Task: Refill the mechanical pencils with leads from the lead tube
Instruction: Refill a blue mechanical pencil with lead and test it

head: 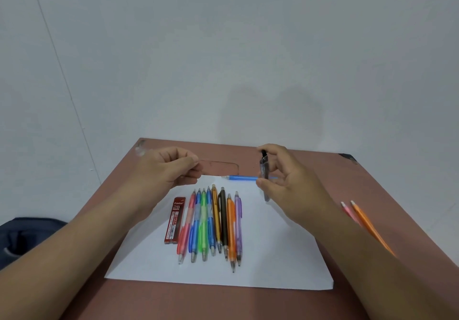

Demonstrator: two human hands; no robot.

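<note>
The right hand (pixel 285 180) holds a blue pencil (pixel 242 178) level, with a dark grey tube (pixel 264 175) upright in the same fingers, probably the open lead tube. The left hand (pixel 171 168) pinches something too thin to see, likely a lead, at the pencil's left end. Nearer, eight pencils (pixel 213 223) and a red lead box (pixel 175 220) lie ready on white paper (pixel 273 257).

The row of pencils (pixel 213 223) is shiny see-through plastic with metal tips; the white sheet (pixel 273 257) under them is smooth matt paper; the brown surface (pixel 298 304) looks dull; the red lead tube (pixel 174 220) is glossy plastic.
</note>
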